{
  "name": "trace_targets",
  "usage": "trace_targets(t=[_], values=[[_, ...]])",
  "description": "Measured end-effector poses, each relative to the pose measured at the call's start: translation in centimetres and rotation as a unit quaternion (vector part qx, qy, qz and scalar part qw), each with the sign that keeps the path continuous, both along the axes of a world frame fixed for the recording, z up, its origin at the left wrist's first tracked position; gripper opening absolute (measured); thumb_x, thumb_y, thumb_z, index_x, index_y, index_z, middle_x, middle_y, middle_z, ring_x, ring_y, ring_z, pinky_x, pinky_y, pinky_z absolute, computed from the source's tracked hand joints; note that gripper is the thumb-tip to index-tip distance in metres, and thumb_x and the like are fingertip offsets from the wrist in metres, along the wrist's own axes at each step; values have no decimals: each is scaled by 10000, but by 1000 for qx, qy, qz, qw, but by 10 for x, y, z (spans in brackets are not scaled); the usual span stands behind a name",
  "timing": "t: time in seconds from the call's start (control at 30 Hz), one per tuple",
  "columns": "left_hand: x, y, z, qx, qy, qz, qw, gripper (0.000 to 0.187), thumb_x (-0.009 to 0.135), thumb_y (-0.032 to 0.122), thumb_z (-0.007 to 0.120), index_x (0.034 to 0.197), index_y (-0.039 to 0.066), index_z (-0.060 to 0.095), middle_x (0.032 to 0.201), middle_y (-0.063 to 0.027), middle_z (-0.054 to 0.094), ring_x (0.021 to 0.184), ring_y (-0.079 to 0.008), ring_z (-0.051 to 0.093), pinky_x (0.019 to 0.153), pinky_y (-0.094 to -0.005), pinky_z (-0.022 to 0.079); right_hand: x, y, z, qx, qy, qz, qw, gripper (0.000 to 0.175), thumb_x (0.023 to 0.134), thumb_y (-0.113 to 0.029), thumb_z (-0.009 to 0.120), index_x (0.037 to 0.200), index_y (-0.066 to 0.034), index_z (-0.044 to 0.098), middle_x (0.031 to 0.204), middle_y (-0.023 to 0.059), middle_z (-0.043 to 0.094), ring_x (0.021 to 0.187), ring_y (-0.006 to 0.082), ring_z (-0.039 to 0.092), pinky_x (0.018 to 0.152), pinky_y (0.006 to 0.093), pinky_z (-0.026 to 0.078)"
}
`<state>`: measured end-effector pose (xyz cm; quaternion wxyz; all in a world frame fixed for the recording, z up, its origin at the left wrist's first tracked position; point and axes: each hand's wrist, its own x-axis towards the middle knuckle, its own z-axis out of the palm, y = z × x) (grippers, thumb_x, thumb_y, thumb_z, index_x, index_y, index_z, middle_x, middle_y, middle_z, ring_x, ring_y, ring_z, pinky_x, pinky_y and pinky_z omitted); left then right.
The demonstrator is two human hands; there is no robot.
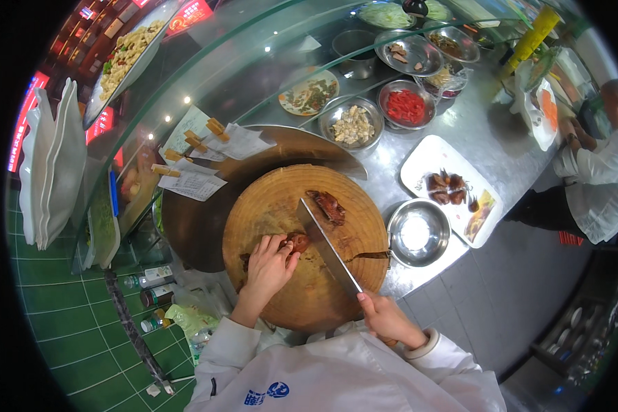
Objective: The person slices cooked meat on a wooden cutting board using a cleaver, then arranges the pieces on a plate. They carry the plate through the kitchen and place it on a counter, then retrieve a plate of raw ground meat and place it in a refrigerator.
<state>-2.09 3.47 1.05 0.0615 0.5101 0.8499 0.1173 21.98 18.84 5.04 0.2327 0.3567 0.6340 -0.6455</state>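
Observation:
A round wooden chopping block (260, 206) lies before me, split by a crack on its right side. My left hand (268, 270) presses its fingertips onto a brown piece of roasted meat (299, 241), partly covering it. My right hand (389, 318) grips the handle of a broad cleaver (325, 246), its blade slanting across the block just right of that meat. Beyond the blade, a second dark roasted piece (328, 207) rests on the wood. Dark scraps show by my left wrist.
A curved metal guard (195, 237) wraps the block's far left side; paper slips (193, 180) are clipped there with clothespins. On the right stand a steel bowl (418, 232) and a white platter (422, 159) holding meat pieces. Ingredient bowls (407, 105) line the back. Another person (595, 170) stands far right.

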Motion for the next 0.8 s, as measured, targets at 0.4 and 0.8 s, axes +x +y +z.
trace_targets(t=[0.4,0.8], values=[[-45,117,72,224,-46,-147,962,382,920,231,637,1254,46,615,1252,-153,612,1180,-369,557,992,-438,468,0,-10,1,69,12,26,997,392,1056,-390,349,1139,-77,571,864,286,654,872,538,585,784,599,454],[-54,83,0,186,-143,-108,966,584,999,284,492,1529,119,310,1598,-185,223,1480,-382,189,1207,-490,177,6,-36,-8,215,92,20,972,346,1042,-331,416,1170,-67,600,745,269,649,691,523,608,650,585,497]])
